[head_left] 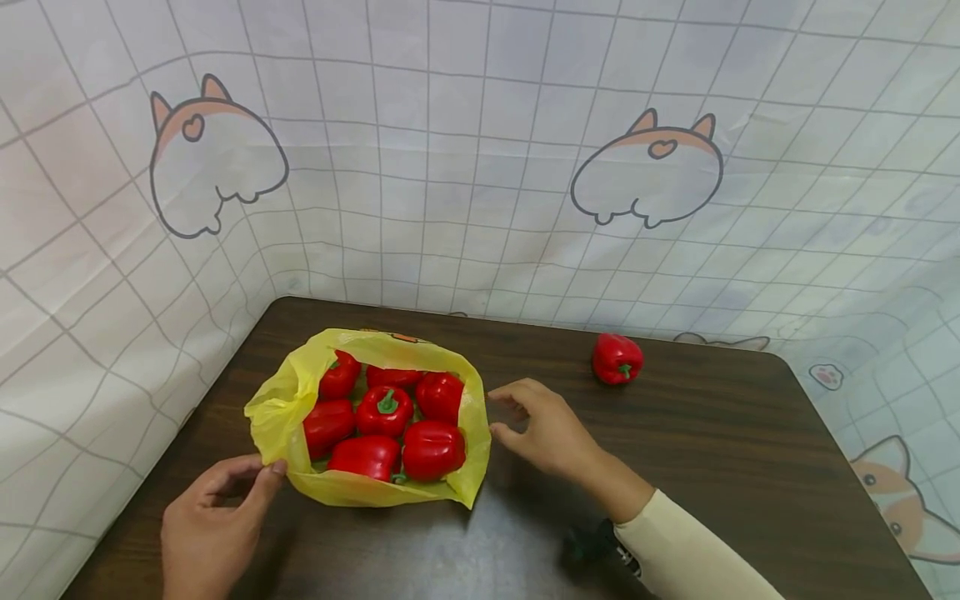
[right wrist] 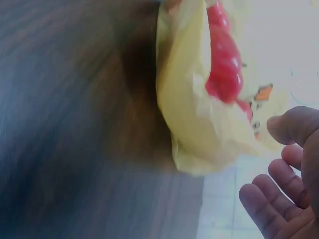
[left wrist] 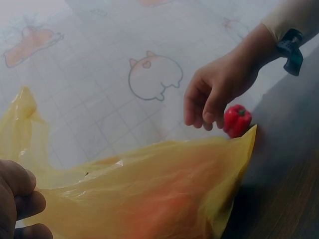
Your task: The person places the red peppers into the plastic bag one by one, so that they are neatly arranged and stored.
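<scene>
A yellow plastic bag lies with its mouth wide on the table, and several red bell peppers sit inside it. My left hand pinches the bag's rim at its near left corner between thumb and fingers. Just off the bag's right side, my right hand hovers with nothing in it. In the right wrist view its fingers are spread and apart from the bag. A single red bell pepper lies outside the bag, toward the back right of the table; it also shows behind the right hand in the left wrist view.
The dark wooden table has rounded back corners. A white curtain with a grid and cartoon dogs surrounds it at the back and sides. A dark strap goes round the right wrist.
</scene>
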Demonstrator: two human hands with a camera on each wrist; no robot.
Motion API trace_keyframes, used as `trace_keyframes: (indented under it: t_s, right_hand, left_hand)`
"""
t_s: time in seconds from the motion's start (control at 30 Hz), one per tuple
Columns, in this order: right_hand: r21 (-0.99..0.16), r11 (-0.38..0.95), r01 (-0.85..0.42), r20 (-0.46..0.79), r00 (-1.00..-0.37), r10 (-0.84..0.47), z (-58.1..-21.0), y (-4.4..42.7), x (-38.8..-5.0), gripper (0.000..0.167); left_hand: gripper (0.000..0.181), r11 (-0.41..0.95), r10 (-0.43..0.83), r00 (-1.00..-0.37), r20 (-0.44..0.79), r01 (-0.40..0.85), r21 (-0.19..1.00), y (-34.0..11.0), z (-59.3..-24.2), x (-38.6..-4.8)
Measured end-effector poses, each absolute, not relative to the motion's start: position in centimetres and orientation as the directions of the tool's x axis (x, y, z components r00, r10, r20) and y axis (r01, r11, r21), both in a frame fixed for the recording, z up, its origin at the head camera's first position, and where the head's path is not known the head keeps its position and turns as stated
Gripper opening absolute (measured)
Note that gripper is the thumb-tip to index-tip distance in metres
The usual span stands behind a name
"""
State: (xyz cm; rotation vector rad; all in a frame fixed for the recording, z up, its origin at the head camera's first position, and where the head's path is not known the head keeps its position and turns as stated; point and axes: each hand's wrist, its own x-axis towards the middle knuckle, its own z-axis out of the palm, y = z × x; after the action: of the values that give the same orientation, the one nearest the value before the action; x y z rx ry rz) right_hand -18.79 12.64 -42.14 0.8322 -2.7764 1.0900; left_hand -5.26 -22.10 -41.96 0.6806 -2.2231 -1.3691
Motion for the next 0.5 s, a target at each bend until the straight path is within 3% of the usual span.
trace_keyframes:
  t_s: [0.5]
  right_hand:
    - [-0.591, 0.71, -0.382, 0.206, -0.923, -0.324, -43.3, 17.9, -21.6, 0.053]
  left_hand:
    - [0.023, 0.391, -0.616, -0.781, 0.107, -0.185, 0.902, -22.2, -41.9, -5.2]
